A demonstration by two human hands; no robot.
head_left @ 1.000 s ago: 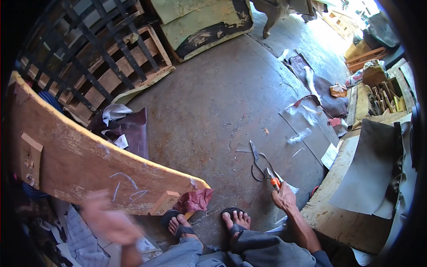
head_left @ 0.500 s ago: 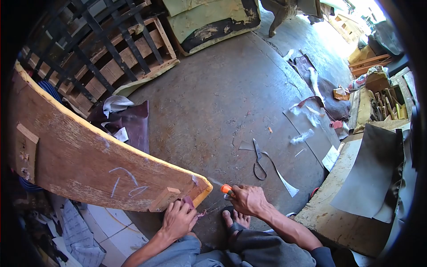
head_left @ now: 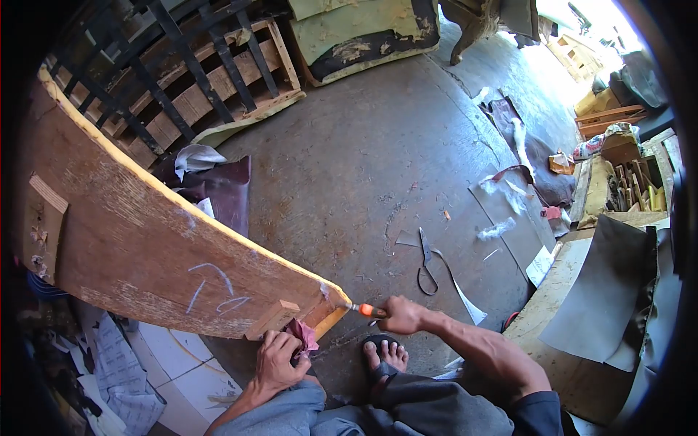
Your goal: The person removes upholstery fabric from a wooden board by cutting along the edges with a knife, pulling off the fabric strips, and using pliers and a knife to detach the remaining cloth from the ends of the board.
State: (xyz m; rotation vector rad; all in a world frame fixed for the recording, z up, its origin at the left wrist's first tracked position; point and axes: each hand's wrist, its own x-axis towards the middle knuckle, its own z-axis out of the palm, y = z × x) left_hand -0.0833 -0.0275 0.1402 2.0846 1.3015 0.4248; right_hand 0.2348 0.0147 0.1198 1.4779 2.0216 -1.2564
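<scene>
A long curved wooden panel (head_left: 156,240) with a yellow foam edge and chalk marks reaches from the left to its tip near the centre. My left hand (head_left: 278,361) is closed on a crumpled maroon piece of material (head_left: 304,338) beside a small wood block (head_left: 273,320) at the panel's end. My right hand (head_left: 404,315) is wrapped round the handle of an orange-handled tool (head_left: 369,311). The tool's metal end meets the foam edge at the panel's tip; its exact shape is too small to tell.
Black scissors (head_left: 426,263) and a pale strip (head_left: 465,294) lie on the floor (head_left: 342,174). Maroon material (head_left: 222,190) lies behind the panel. A slatted wooden frame (head_left: 196,87) stands upper left. Grey sheets (head_left: 600,291) rest on the right.
My left hand has come to the panel's end and grasped the maroon piece. My right hand has lifted the orange-handled tool from near the scissors and moved it left to the panel's tip.
</scene>
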